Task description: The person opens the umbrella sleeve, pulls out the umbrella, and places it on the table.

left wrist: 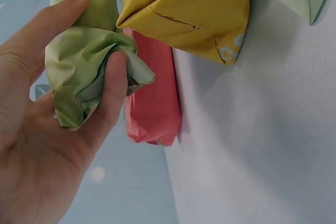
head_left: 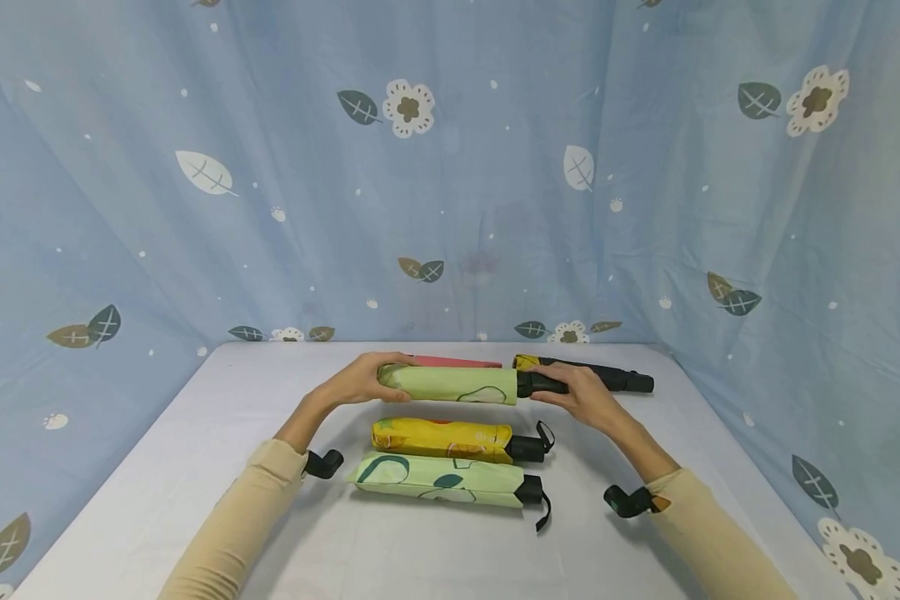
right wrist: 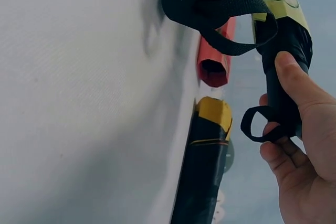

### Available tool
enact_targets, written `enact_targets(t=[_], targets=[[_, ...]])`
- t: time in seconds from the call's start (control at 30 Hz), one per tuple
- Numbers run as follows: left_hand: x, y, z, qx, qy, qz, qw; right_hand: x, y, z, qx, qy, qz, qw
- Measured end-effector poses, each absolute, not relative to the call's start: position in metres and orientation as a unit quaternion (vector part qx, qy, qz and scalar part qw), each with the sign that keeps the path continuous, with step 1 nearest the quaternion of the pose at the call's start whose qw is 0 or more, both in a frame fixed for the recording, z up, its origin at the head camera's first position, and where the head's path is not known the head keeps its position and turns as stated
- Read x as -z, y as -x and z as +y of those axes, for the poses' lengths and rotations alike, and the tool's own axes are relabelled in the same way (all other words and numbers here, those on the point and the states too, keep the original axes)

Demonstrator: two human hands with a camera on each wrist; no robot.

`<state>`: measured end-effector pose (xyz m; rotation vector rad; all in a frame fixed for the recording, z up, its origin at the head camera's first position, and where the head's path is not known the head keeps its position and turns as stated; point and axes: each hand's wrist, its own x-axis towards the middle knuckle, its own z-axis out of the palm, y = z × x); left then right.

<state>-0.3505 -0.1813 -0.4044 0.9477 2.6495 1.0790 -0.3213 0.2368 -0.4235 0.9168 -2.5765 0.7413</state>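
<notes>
Beige sleeves point(head_left: 236, 521) flank the mint umbrella point(head_left: 442, 481) on the white table point(head_left: 435, 562); the yellow umbrella point(head_left: 442, 439) lies just beyond. Past these 2, I hold the green umbrella point(head_left: 450, 383) crosswise, my left hand point(head_left: 363, 379) pinching its cloth end point(left wrist: 71, 61), my right hand point(head_left: 587, 397) clamped round its handle point(head_left: 542, 383). Behind it lie the red bundle point(head_left: 457, 362) and black umbrella point(head_left: 607, 377).

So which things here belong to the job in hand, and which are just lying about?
Likely part of the job:
avocado-print green folded umbrella
left hand, gripping its fabric end
right hand, gripping its black handle

Apparently just lying about:
yellow folded umbrella
pale green patterned folded umbrella
black-and-yellow folded umbrella
red sleeve-like item, partly hidden
</notes>
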Motion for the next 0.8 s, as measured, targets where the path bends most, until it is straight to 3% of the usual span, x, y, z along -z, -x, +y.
enact_targets(t=[0.8], targets=[[0.408, 0.352, -0.187, -0.35, -0.319, 0.879, 0.054, 0.421, 0.313, 0.257, -0.25, -0.292, -0.909, 0.162]])
